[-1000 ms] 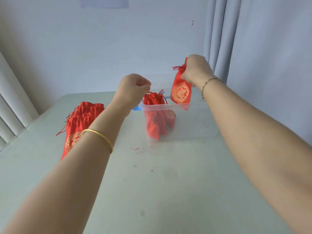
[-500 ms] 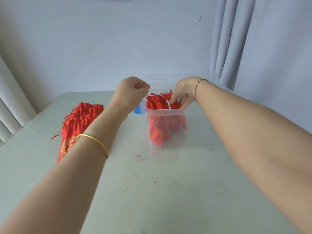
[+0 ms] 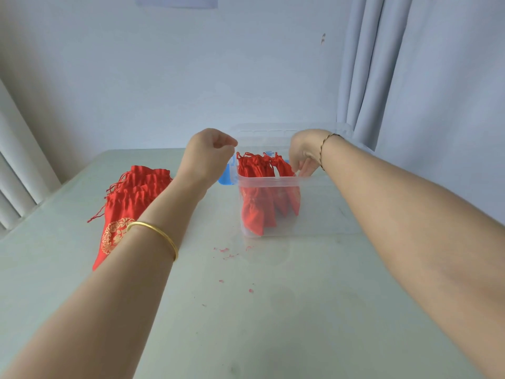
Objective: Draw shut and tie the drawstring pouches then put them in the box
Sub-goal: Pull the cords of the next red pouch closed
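Standing in one box (image 3: 322, 209) under the right hand (image 3: 306, 154) are roughly three pouches (image 3: 255, 212).

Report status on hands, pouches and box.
Left hand curled, empty, beside clear box. Right hand fingers down inside, at tied pouches. Pouch stack on table. Nothing blocking.

Red pouches (image 3: 256, 170) upright in clr box (image 3: 323, 214)
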The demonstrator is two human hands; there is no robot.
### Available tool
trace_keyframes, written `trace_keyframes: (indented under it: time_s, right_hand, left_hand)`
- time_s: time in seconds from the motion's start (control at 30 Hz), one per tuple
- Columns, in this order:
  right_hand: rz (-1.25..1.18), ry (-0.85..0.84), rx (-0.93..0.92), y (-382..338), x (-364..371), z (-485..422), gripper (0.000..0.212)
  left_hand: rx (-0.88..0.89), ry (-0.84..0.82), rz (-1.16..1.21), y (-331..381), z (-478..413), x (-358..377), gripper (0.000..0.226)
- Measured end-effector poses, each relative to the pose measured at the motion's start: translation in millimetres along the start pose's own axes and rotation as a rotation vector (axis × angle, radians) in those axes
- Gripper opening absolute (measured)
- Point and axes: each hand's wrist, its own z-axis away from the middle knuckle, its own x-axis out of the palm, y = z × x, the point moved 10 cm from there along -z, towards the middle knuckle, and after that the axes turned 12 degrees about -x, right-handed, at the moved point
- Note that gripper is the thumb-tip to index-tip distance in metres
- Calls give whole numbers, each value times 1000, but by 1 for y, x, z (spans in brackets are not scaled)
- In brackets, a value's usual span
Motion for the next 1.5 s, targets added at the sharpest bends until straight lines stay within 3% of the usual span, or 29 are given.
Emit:
trace_keyframes:
  time_s: [0.1,0.2,0.3,0.4,0.57,0.67,0.8,0.9,1.03,1.13,1.3,1.5]
  right_hand:
    - [121,110,-32,-23,-16,9,31]
    - [31,425,-275,-70,-40,32,26]
    - [-137,553,-543,-116,-19,79,27]
    - [-317,447,-645,-135,35,107,16]
    - [-307,187,-570,-122,122,105,10]
    - [-312,122,-509,-110,146,101,10]
    - [-323,102,-458,-104,156,100,10]
    - [-402,114,-463,-104,159,102,19]
    - [-615,156,-434,-89,152,103,64]
    - [-839,161,-499,-76,139,109,72]
    - [-848,202,-555,-41,110,130,26]
    - [-712,220,-586,-23,95,138,22]
  left_hand:
    - [-13,137,22,-15,-3,-21,24]
    - [-68,286,-37,-48,0,-47,27]
    - [-195,429,-198,-94,10,-78,33]
    - [-395,518,-353,-141,32,-109,39]
    - [-610,497,-461,-200,49,-135,55]
    - [-601,485,-474,-209,50,-142,59]
    - [-502,558,-329,-203,50,-154,45]
    - [-308,364,17,-184,49,-141,11]
    - [-186,-161,271,-144,69,-89,17]
    - [-149,-357,324,-120,88,-57,14]
    - [-163,-489,369,-100,108,-11,14]
    - [-146,-399,491,-84,108,5,11]
